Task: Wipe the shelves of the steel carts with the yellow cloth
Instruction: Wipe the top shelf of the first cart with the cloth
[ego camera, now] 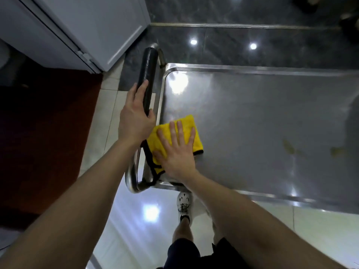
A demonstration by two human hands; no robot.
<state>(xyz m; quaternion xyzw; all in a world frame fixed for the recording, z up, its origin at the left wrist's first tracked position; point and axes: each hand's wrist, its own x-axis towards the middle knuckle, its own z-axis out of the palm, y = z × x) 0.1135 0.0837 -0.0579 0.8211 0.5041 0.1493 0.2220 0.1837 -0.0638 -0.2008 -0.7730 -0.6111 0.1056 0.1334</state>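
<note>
A steel cart's top shelf point(252, 121) fills the right half of the view, shiny, with brownish stains towards its right side. A yellow cloth point(189, 126) with a black hem lies at the shelf's near left corner. My right hand point(177, 152) presses flat on the cloth, fingers straight and spread. My left hand point(136, 117) grips the cart's black padded handle point(147, 68), thumb on the far side of the bar. Part of the cloth hangs over the shelf's left rim beneath my left wrist.
A white cabinet or door point(93, 30) stands at the top left, close to the handle. A dark red mat point(44, 133) covers the floor on the left. Dark glossy tiles lie beyond the cart, pale tiles below. My leg and white shoe point(183, 204) are under the cart's near edge.
</note>
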